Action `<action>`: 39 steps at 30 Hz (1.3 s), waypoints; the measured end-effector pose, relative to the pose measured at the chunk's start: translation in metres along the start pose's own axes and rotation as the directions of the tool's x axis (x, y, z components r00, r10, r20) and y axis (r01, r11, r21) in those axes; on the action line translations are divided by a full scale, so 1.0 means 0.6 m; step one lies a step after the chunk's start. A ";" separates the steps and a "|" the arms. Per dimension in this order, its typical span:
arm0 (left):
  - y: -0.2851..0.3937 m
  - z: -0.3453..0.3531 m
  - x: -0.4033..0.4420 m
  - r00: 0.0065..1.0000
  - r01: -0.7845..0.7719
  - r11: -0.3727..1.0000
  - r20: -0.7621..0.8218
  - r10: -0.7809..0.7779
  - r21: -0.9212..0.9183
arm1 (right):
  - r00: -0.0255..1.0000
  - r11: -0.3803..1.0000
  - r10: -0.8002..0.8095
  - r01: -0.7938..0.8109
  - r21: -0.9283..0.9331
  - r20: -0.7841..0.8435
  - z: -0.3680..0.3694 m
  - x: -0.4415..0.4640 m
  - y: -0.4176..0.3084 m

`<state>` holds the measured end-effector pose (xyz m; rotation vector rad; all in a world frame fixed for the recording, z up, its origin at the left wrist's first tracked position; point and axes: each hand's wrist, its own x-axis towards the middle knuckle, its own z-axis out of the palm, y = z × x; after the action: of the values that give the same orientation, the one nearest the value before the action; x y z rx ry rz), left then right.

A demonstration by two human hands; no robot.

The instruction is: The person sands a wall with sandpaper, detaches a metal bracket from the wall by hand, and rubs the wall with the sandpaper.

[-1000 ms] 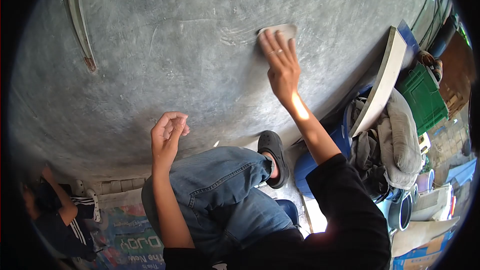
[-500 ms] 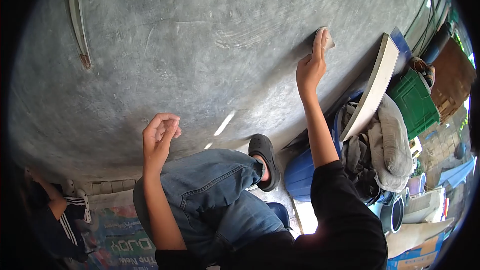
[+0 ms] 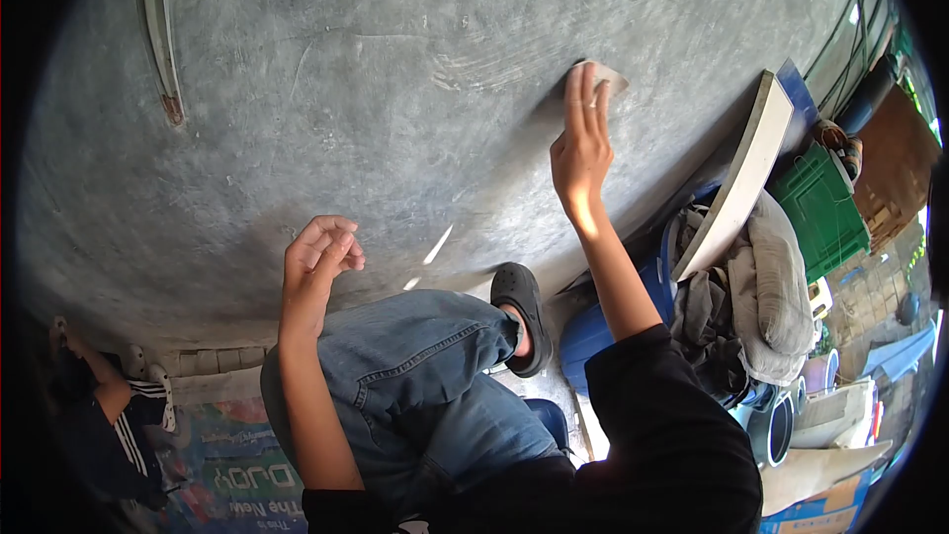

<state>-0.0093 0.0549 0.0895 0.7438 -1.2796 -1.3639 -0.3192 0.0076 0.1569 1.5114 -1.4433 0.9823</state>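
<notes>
My right hand (image 3: 581, 153) presses a small flat sheet, pale and sandpaper-like (image 3: 615, 81), against the grey cement wall (image 3: 395, 129). Its fingers lie stretched over the sheet, and one corner shows beyond the fingertips. Pale, scuffed streaks mark the wall to the left of this hand. My left hand (image 3: 321, 262) hovers near the wall above my bent knee, its fingers loosely curled and a little apart, with nothing seen in it.
At right, a long pale board (image 3: 736, 178) leans by a blue bin (image 3: 583, 351) heaped with cloths and a green crate (image 3: 816, 208). A strip of trunking (image 3: 158, 35) runs down the wall's upper left. Another person (image 3: 114, 415) is at lower left near a printed banner (image 3: 232, 435).
My right hand has slid left along the wall with the sheet, and it looks slightly blurred. My left hand stays almost in place. The other person's arm has shifted slightly.
</notes>
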 end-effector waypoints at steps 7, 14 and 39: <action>0.000 -0.008 -0.002 0.999 0.032 0.999 -0.019 -0.033 -0.036 | 0.994 0.998 0.053 -0.054 -0.014 -0.091 0.010 -0.002 0.014; 0.001 -0.008 -0.001 0.999 0.034 0.999 -0.024 -0.035 -0.026 | 0.978 0.988 0.126 -0.140 -0.073 -0.164 0.006 -0.003 0.098; -0.008 -0.024 0.001 0.986 0.152 0.988 -0.058 -0.154 -0.043 | 0.819 0.902 0.430 -0.372 -0.218 0.379 0.067 -0.109 0.379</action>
<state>0.0029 0.0497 0.0819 0.8649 -1.1649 -1.4734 -0.5493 -0.0099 0.0902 1.3976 -2.1644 0.7989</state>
